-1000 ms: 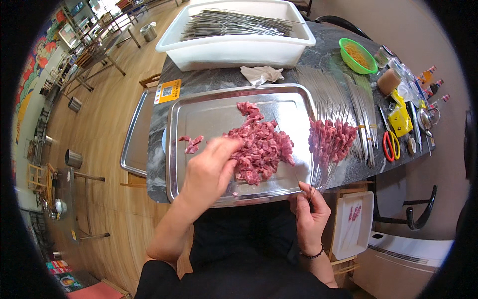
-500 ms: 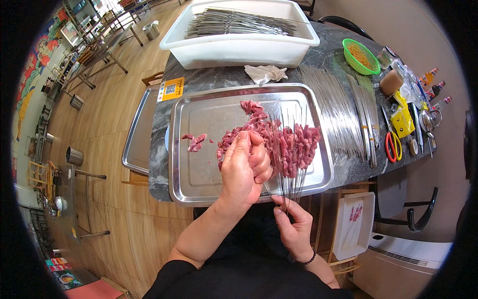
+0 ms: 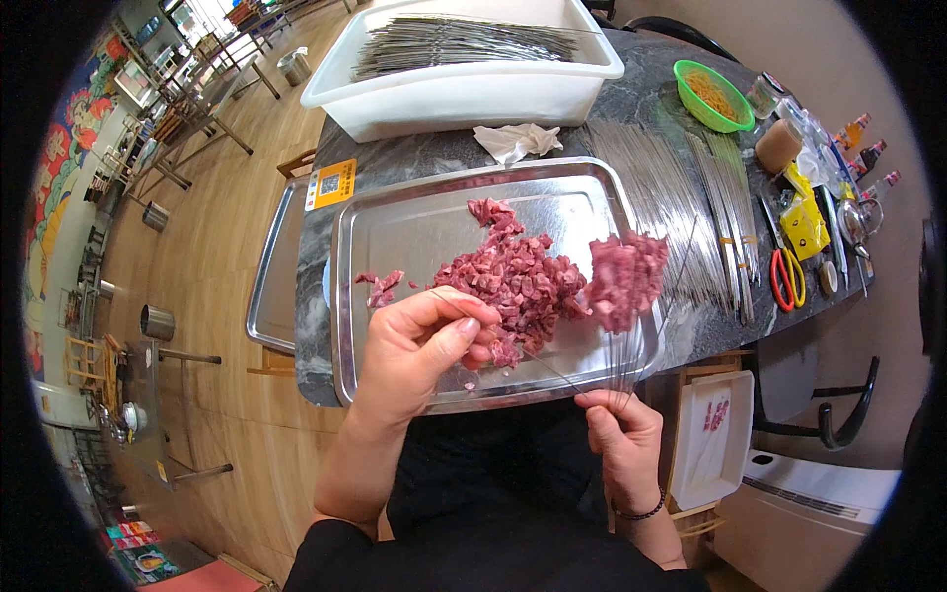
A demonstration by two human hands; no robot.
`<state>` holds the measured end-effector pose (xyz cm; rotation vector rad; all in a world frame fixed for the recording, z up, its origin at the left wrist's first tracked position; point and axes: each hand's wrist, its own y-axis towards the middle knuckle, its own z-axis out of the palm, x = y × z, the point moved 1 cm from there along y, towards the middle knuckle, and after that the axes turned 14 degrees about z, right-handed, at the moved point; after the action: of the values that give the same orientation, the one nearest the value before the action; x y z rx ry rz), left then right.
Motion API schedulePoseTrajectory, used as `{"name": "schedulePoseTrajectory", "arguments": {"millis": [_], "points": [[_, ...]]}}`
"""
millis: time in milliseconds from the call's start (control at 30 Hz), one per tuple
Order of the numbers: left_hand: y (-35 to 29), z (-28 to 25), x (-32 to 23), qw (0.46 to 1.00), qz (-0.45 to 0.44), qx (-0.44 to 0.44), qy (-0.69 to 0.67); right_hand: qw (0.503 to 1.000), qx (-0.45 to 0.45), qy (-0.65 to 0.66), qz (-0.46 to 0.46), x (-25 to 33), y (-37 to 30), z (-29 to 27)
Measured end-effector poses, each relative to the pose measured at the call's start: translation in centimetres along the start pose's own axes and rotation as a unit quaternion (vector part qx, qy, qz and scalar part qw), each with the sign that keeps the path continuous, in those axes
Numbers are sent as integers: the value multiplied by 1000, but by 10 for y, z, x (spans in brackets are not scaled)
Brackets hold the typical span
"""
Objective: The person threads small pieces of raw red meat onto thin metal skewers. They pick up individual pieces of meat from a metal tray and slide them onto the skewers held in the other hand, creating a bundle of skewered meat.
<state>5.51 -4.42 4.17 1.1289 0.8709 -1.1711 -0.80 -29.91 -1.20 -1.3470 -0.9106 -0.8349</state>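
Several thin metal skewers (image 3: 619,363) fan up from my right hand (image 3: 628,439), which is closed round their lower ends. Red meat pieces (image 3: 626,281) are packed on them, above the tray's right edge. One more skewer (image 3: 552,369) slants from that hand up-left to my left hand (image 3: 419,340), whose thumb and fingers pinch around its upper part. Whether meat sits inside that pinch is hidden. Just beyond the left fingers, a pile of cut raw meat (image 3: 523,281) lies in the metal tray (image 3: 395,217); a few pieces (image 3: 380,286) sit apart at its left.
Behind the tray stand a white tub (image 3: 444,104) of skewers and a crumpled tissue (image 3: 516,142). Loose skewers (image 3: 656,202) cover the right side, near scissors (image 3: 786,279), a green bowl (image 3: 712,97) and bottles (image 3: 868,158). Lower right is a white tray (image 3: 712,444) holding meat skewers.
My right hand has moved right with the loaded skewers, swinging their meat off the pile. My left hand has shifted left and down from over the meat, and a slanting skewer now shows between the hands.
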Motion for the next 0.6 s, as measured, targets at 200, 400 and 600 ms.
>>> {"name": "schedulePoseTrajectory", "arguments": {"millis": [200, 400, 600], "points": [[120, -20, 53, 829, 139, 83, 536, 997, -75, 27, -19, -13, 12, -5], [137, 14, 77, 804, 66, 279, 520, 996, -81, 32, -23, -13, 20, 7], [23, 21, 26, 707, 322, 337, 532, 996, -76, 40, 5, -6, 15, -1]]}}
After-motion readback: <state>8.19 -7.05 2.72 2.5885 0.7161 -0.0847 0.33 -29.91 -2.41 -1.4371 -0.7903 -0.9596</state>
